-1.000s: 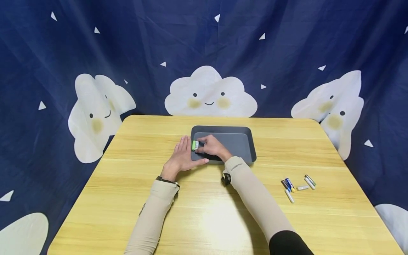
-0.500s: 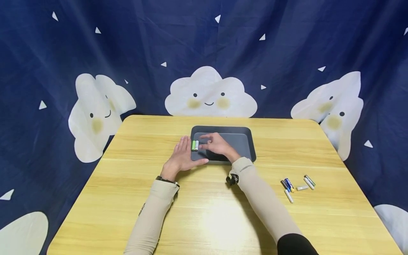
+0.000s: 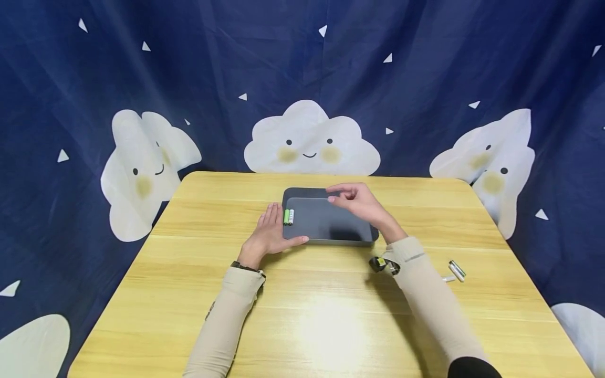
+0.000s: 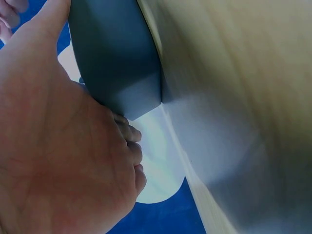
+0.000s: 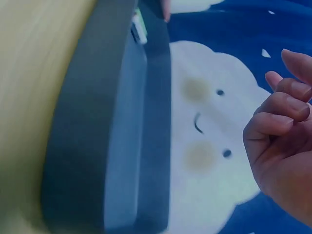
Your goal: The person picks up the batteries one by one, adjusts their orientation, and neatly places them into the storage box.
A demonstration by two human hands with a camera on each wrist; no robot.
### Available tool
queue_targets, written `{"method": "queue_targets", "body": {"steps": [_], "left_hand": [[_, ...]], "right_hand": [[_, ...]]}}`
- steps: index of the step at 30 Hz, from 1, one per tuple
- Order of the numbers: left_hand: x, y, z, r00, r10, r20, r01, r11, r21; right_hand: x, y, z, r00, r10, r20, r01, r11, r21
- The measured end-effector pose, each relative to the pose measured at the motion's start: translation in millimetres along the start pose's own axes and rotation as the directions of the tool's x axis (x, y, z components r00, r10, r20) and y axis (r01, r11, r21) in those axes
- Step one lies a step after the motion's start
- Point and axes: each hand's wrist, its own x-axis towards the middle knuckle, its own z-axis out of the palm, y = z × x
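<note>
A dark grey rectangular tray [image 3: 326, 242] stands near the far side of the table. Inside, against its left wall, a green battery [image 3: 286, 217] and a white battery [image 3: 291, 217] lie side by side. My left hand [image 3: 269, 232] rests at the tray's left front corner, fingers along the left side and thumb by the front wall. That hand's palm fills much of the left wrist view, beside the tray's wall [image 4: 117, 58]. Over the tray's right part hovers my right hand [image 3: 361, 203], holding nothing, with its fingers loosely bent [image 5: 278, 122].
At the right of the wooden table [image 3: 307, 294], two batteries [image 3: 457, 271] lie together, with a pale battery [image 3: 448, 279] partly covered by the right sleeve [image 3: 430, 294]. A dark blue curtain [image 3: 212, 63] with clouds hangs behind the table.
My right hand has let go of the white battery beside the green one and moved up and right. Its sleeve now covers several batteries on the right. My left hand has stayed put.
</note>
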Motion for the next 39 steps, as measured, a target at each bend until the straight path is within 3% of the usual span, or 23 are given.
{"method": "queue_targets", "body": {"steps": [5,10,14,20,29,33,39], "left_hand": [[-1.1,-1.6,-0.5,1.0,0.005,0.001,-0.005,1.0,-0.001],[-1.5,-0.8,-1.1,1.0,0.01,0.011,-0.009,1.0,-0.005],[0.2,-0.6,0.8,1.0,0.009,0.011,-0.009,1.0,-0.001],[3.9,-2.4,2.1,1.0,0.005,0.018,-0.005,1.0,-0.008],[1.4,-3.4,-0.5,1.0,0.009,0.012,-0.009,1.0,-0.022],[1.8,-2.7,-0.5,1.0,0.012,0.017,-0.012,1.0,-0.013],[2.7,-3.0,0.5,1.0,0.011,0.015,-0.011,1.0,-0.015]], "right_hand": [[-25,4,-26,0.996,-0.028,-0.081,0.028,1.0,0.0],[-55,7,-54,0.984,-0.072,-0.165,0.06,0.995,-0.08],[-85,6,-76,0.977,-0.107,-0.183,0.08,0.985,-0.153],[-128,10,-106,0.981,-0.081,-0.177,0.031,0.963,-0.267],[-170,36,-121,0.997,-0.056,-0.061,0.029,0.925,-0.379],[-184,48,-125,0.999,-0.037,0.032,0.046,0.933,-0.358],[-198,70,-127,0.985,-0.022,0.173,0.066,0.966,-0.252]]}}
